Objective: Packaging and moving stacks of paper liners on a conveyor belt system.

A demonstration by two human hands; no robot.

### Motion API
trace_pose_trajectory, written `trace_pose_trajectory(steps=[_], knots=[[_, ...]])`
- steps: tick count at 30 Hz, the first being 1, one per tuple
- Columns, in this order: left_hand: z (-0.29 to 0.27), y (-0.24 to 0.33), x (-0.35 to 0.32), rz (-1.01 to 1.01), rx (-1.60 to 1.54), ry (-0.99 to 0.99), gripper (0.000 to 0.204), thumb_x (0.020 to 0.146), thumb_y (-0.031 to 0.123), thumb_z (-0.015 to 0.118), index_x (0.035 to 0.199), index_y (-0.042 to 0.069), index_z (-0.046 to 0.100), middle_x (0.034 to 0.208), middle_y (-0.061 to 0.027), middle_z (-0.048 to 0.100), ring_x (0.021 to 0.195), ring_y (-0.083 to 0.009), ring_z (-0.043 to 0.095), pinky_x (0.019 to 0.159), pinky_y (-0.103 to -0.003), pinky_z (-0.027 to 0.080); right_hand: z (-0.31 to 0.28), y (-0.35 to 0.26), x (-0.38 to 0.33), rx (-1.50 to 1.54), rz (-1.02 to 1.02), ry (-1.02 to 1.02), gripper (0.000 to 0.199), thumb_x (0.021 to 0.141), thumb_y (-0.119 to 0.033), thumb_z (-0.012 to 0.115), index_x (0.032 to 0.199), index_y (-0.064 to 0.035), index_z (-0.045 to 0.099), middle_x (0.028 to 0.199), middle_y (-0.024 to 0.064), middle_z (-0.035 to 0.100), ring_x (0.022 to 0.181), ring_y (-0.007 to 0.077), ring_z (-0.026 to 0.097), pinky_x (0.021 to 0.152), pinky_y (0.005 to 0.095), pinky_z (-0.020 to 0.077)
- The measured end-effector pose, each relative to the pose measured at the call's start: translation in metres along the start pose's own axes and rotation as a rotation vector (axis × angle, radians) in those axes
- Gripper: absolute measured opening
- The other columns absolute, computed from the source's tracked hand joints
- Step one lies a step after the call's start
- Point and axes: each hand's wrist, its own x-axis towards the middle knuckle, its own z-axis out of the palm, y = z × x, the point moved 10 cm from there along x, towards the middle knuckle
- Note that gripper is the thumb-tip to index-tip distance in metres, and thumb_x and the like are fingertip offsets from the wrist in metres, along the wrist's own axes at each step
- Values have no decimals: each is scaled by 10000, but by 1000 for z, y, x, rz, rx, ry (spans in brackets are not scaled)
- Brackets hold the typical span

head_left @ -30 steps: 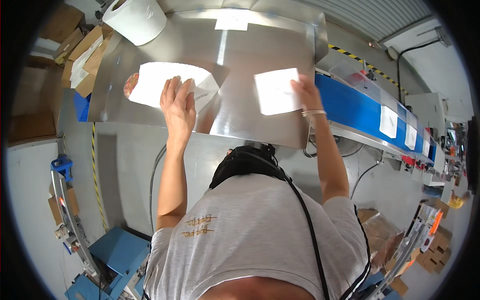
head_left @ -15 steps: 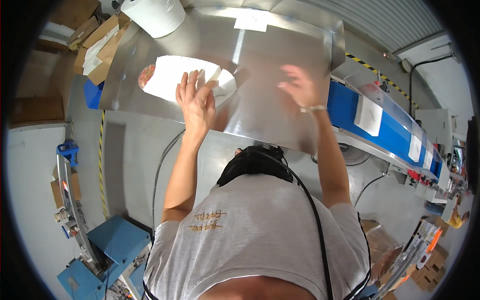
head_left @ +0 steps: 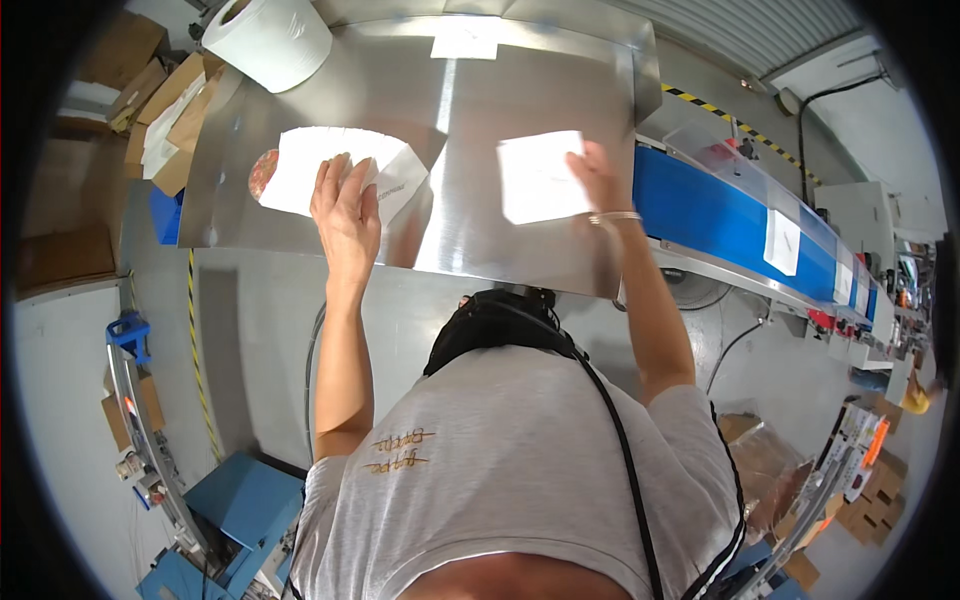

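A fanned stack of flat white square packets (head_left: 292, 160) lies at the left of a steel table. My left hand (head_left: 346, 212) rests on it, palm down with the fingers stretched out. At the stack's left end a round, reddish speckled piece (head_left: 263, 175) sticks out. My right hand (head_left: 597, 182), slightly blurred, grips the right edge of a single white square packet (head_left: 540, 178) between thumb and fingers. This packet is over the right part of the table, apart from the stack. Whether it touches the steel I cannot tell.
To the right runs a blue conveyor belt (head_left: 690, 208) with a clear side guard, carrying several white packets (head_left: 782, 242). A large white paper roll (head_left: 268, 45) stands at the table's back left, beside open cardboard boxes (head_left: 175, 120). A white sheet (head_left: 466, 38) lies at the back edge.
My right hand, empty and blurred before, now holds a white packet. My left hand stays on the stack. The packets on the belt have moved farther along, away from the table. The view has shifted slightly.
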Motion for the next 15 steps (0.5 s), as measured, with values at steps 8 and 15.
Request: trace_pose_trajectory(steps=[8, 15], knots=[[1, 4, 1, 32, 4, 36, 317, 774, -20, 596, 1060, 101, 658, 1228, -151, 539, 1199, -379, 436, 995, -453, 354, -203, 50, -38, -910, 95, 611, 436, 792, -353, 644, 1069, -21, 587, 1001, 174, 625, 848, 323, 594, 771, 395, 477], [-3, 8, -3, 25, 19, 42, 285, 734, -29, 601, 973, 112, 672, 1281, -175, 490, 1252, -407, 366, 1034, -495, 267, 20, -93, 2, -161, -333, -128, 439, 750, -177, 717, 1153, -106, 559, 1089, 131, 570, 999, 295, 564, 843, 395, 463]])
